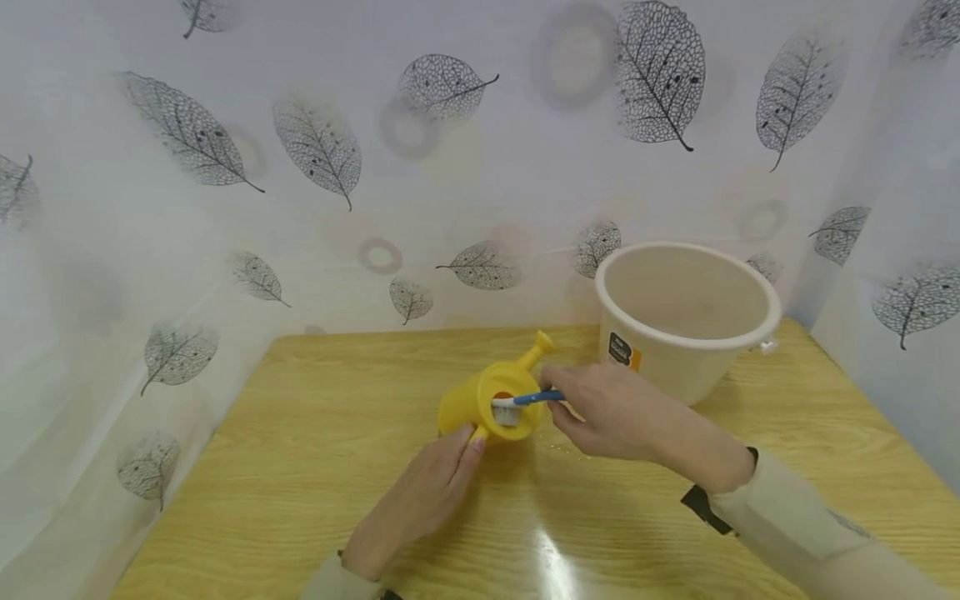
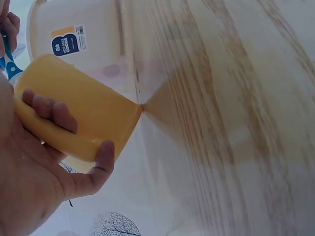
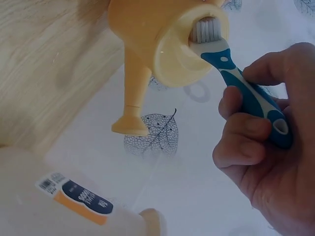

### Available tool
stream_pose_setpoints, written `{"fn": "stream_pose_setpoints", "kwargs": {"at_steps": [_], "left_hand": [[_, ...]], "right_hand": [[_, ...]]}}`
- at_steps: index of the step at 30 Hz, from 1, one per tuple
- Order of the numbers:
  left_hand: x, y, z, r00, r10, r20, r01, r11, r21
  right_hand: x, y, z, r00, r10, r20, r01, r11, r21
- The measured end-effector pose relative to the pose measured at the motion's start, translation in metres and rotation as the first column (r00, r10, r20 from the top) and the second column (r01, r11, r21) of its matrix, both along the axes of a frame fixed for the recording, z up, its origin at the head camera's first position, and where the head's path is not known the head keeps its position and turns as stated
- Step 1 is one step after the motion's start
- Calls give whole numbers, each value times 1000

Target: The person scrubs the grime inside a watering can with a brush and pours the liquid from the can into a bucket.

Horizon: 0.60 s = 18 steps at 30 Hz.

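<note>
Ahead of the left hand (image 1: 423, 492), whose fingers curl around its handle, the watering can (image 1: 459, 406) tilts over the tabletop (image 1: 360, 392), probably so its mouth faces the right hand. That right hand (image 1: 618, 412) pinches a brush (image 3: 247, 93) with fingers folded on the grip, likely to steer the bristles at the opening. The can is smooth yellow, its spout flared at the tip. A pale bucket (image 1: 682, 367) stands just beyond the right hand.
</note>
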<state>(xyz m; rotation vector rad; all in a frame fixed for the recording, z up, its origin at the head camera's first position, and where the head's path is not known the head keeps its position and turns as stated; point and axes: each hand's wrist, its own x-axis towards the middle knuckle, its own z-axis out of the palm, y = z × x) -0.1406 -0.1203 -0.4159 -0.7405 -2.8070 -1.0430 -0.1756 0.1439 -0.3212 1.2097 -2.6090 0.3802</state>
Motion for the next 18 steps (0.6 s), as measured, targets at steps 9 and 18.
{"fn": "stream_pose_setpoints", "kwargs": {"at_steps": [9, 18], "left_hand": [[5, 5, 3, 994, 55, -92, -69, 987, -148], [6, 2, 4, 986, 21, -167, -48, 986, -161]], "right_hand": [[11, 7, 1, 964, -8, -267, 43, 991, 125], [15, 10, -11, 932, 3, -362, 36, 994, 101]]}}
